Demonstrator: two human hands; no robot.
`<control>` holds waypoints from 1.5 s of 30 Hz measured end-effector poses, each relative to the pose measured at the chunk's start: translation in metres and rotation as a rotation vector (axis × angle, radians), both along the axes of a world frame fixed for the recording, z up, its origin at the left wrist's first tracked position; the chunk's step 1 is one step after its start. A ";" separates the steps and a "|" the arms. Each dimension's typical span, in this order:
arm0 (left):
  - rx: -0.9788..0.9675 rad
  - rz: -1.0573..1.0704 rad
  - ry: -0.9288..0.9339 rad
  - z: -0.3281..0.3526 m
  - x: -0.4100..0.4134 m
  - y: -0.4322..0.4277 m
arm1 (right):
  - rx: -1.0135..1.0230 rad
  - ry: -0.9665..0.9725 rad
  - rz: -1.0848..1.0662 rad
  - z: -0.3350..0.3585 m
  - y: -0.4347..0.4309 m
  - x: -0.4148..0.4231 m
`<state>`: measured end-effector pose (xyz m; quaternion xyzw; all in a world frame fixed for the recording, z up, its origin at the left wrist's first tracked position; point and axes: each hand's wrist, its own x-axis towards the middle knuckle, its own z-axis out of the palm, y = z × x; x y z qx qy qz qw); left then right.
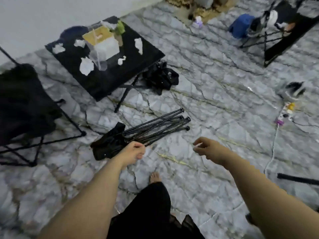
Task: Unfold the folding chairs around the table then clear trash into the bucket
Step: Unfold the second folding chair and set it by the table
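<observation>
The left hand (133, 150) has its grip curled round a rod end of the folded black rod-and-fabric chair (155, 128), which lies on the marble floor off the near corner of the low black square counter (134, 69). The right hand (206, 147), held apart, pinches a small white scrap (198, 145). Crumpled white paper bits (86, 65) litter the counter.

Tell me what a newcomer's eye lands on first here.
The folded chair lies on the floor mid-frame, the left hand holding its frame. Behind it, upper left, a black table is strewn with crumpled white paper around a box. An unfolded chair stands at far left.
</observation>
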<state>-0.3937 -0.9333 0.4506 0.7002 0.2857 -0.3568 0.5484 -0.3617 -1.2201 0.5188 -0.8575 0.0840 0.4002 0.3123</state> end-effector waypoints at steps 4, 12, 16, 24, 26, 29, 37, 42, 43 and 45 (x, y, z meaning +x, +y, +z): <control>-0.006 0.484 0.091 -0.026 -0.013 0.023 | 0.035 0.025 0.264 -0.022 0.033 0.074; -0.053 1.102 0.068 -0.060 -0.022 0.042 | 0.044 0.047 0.680 -0.074 0.126 0.172; -0.069 1.430 0.013 -0.085 -0.032 0.042 | 0.077 0.102 0.822 -0.114 0.185 0.191; 0.024 1.844 -0.080 -0.199 -0.031 0.042 | 0.254 0.053 1.081 -0.245 0.301 0.197; 0.029 1.916 -0.114 -0.244 -0.019 0.051 | 0.275 0.021 1.126 -0.294 0.325 0.194; 0.045 1.951 -0.164 -0.322 0.002 0.065 | 0.313 0.009 1.131 -0.374 0.356 0.184; -0.002 2.035 -0.271 -0.510 0.039 0.130 | 0.437 -0.229 1.354 -0.560 0.446 0.174; 0.048 2.036 -0.279 -0.562 0.047 0.157 | 0.487 -0.236 1.232 -0.609 0.494 0.170; 0.075 2.041 -0.293 -0.555 0.049 0.158 | 0.476 -0.221 1.226 -0.611 0.499 0.170; 0.085 2.077 -0.354 -0.552 0.052 0.159 | 0.430 -0.165 1.258 -0.611 0.506 0.171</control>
